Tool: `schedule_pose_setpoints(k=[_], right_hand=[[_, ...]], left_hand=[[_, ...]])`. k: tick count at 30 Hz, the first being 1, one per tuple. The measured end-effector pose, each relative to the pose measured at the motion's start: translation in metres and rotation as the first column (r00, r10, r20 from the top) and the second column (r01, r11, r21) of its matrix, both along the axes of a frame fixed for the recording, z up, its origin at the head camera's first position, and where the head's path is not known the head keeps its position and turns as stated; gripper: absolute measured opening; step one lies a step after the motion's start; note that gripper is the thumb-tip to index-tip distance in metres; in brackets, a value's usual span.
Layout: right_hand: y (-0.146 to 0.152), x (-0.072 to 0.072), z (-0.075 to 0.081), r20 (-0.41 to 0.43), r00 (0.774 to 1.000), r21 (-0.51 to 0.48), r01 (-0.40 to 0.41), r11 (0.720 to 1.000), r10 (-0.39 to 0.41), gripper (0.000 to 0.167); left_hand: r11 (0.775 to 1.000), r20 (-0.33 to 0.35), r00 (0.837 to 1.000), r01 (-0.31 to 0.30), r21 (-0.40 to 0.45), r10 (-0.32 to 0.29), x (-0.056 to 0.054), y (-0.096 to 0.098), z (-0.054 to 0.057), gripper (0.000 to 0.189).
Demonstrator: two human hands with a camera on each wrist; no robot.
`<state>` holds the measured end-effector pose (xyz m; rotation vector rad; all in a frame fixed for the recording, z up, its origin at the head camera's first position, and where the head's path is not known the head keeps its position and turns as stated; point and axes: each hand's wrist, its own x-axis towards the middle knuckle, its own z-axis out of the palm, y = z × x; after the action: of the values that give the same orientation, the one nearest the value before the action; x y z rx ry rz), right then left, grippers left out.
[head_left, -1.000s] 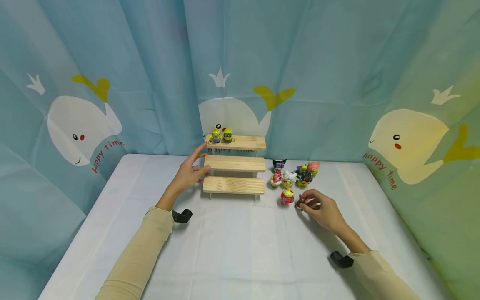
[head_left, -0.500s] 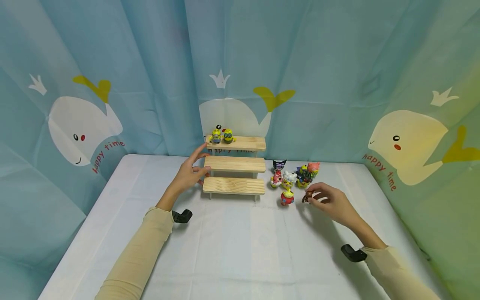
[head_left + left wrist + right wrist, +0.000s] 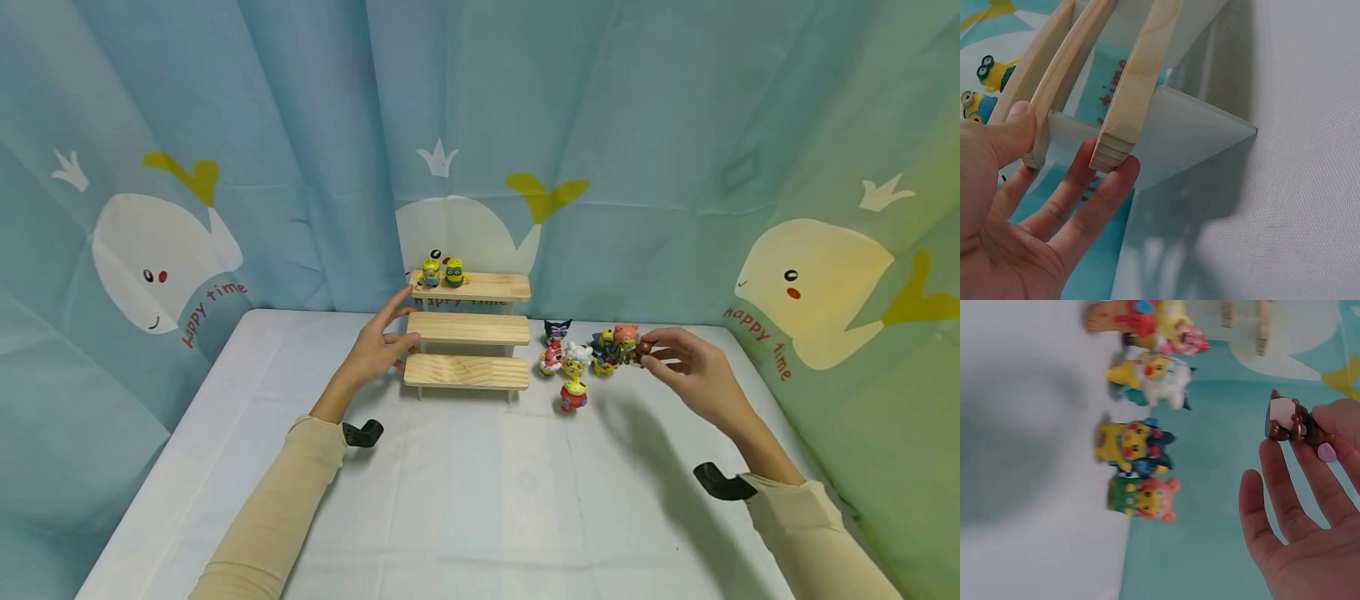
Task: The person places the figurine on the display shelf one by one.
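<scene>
My left hand (image 3: 372, 347) holds the left ends of a three-tier wooden display shelf (image 3: 468, 328). In the left wrist view the thumb lies on one board (image 3: 1072, 75), and a fingertip touches the end of the lowest board (image 3: 1132, 94). My right hand (image 3: 693, 375) pinches a small brown figurine (image 3: 1285, 419) with a pale patch between thumb and fingers, raised off the table. It is close to a pink-hooded figurine (image 3: 626, 333) at the right of a group. Two yellow figurines with goggles, one of them the left one (image 3: 430, 272), stand on the top tier's left part.
Several figurines stand right of the shelf, among them a white-haired one (image 3: 578, 357), a black-eared one (image 3: 557, 331) and, in front, a red and yellow one (image 3: 573, 395). A blue whale-print curtain (image 3: 660, 150) hangs behind the white-covered table (image 3: 480, 500).
The right hand has lifted the brown figurine off the table and moved it back and to the right, beside the group. The left hand stays on the shelf.
</scene>
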<state>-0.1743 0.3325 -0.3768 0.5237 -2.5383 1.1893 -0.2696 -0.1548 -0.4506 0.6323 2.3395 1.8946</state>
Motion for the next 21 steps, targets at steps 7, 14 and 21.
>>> schedule_pose_setpoints(k=[7, 14, 21], right_hand=[[0.006, 0.000, 0.014, 0.002, 0.999, -0.143, 0.042, 0.989, -0.042, 0.030], [0.007, 0.001, 0.017, -0.010, 0.999, -0.183, 0.041, 0.982, -0.043, 0.031], [0.005, 0.000, 0.020, -0.023, 0.999, -0.179, 0.026, 0.983, -0.030, 0.031]], left_hand=[[1.000, -0.003, 1.000, 0.012, -0.001, -0.012, 0.001, 0.001, 0.000, 0.078], [1.000, 0.015, 1.000, 0.017, 0.014, -0.017, 0.008, 0.001, 0.010, 0.079], [0.999, 0.034, 0.999, 0.022, 0.028, -0.023, 0.016, 0.003, 0.024, 0.079]])
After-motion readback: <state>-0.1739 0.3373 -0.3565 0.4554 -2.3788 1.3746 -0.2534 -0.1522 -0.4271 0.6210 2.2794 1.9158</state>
